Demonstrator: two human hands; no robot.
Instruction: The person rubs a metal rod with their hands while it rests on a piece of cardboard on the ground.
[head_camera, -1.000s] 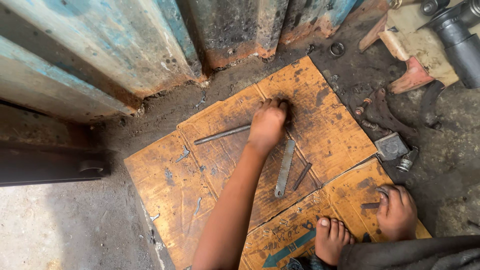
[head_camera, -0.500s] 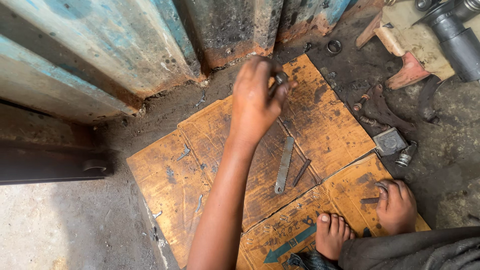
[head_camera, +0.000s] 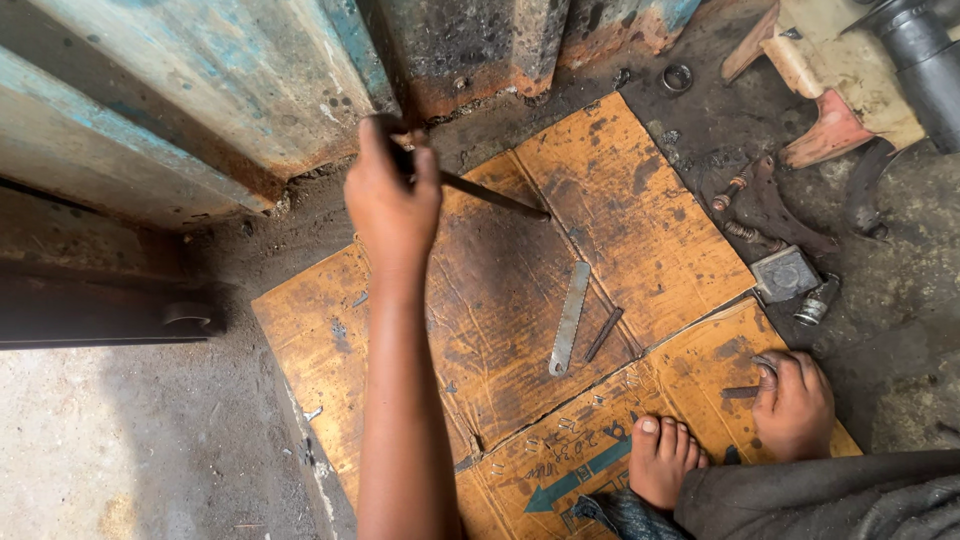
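My left hand (head_camera: 392, 205) is raised over the far left part of the greasy cardboard sheet (head_camera: 640, 215), close to the blue rusty metal wall (head_camera: 200, 90). It is shut on a thin dark metal rod (head_camera: 495, 197) that slants down to the right, its tip above the cardboard. My right hand (head_camera: 797, 408) lies palm down on the near right cardboard piece, fingertips by a small metal piece (head_camera: 765, 363) and a short dark pin (head_camera: 741, 392). A flat metal strip (head_camera: 569, 318) and a short dark bar (head_camera: 604, 334) lie between the hands.
My bare foot (head_camera: 662, 462) rests on the near cardboard. At the right, on the dirty floor, lie a square metal block (head_camera: 786, 274), a small socket (head_camera: 815, 303), bolts (head_camera: 735, 185) and a ring (head_camera: 678, 77). A dark pipe (head_camera: 925, 60) and a painted bracket (head_camera: 815, 90) sit at the top right.
My left hand picked the rod up off the cardboard and swung it up and left toward the blue wall. The right hand stayed in place.
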